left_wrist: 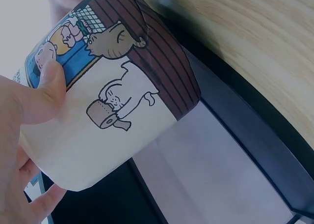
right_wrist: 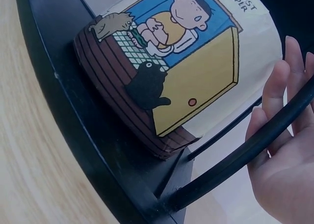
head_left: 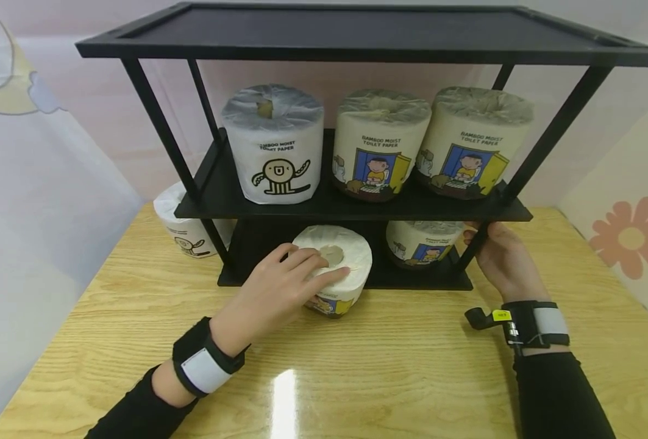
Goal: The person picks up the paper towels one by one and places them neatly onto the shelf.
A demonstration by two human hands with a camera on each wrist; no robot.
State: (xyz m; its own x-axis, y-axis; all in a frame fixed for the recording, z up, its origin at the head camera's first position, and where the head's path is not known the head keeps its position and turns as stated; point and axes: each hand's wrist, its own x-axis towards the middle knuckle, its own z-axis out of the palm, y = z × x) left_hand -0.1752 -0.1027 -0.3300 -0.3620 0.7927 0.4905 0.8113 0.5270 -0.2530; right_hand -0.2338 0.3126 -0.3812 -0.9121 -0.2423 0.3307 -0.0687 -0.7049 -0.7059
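Observation:
My left hand [head_left: 277, 285] grips a wrapped toilet roll [head_left: 353, 256] at the front of the lower shelf. The roll is tilted toward me, its top hole facing up. In the left wrist view the thumb [left_wrist: 51, 94] presses the printed side of this roll [left_wrist: 132, 130], with fingertips round its other side. My right hand [head_left: 510, 259] is at the lower shelf's right end, fingers extended behind the slanted post [right_wrist: 235, 157]. Those fingers are close beside another toilet roll [head_left: 425, 244], which stands upright on the lower shelf.
A black rack [head_left: 367, 55] stands on the wooden table [head_left: 389, 366]. Three toilet rolls, including a white one [head_left: 274, 146], stand on its middle shelf [head_left: 356, 210]. Another roll [head_left: 183, 228] stands on the table behind the rack's left post. A patterned wall [head_left: 620, 164] borders the table.

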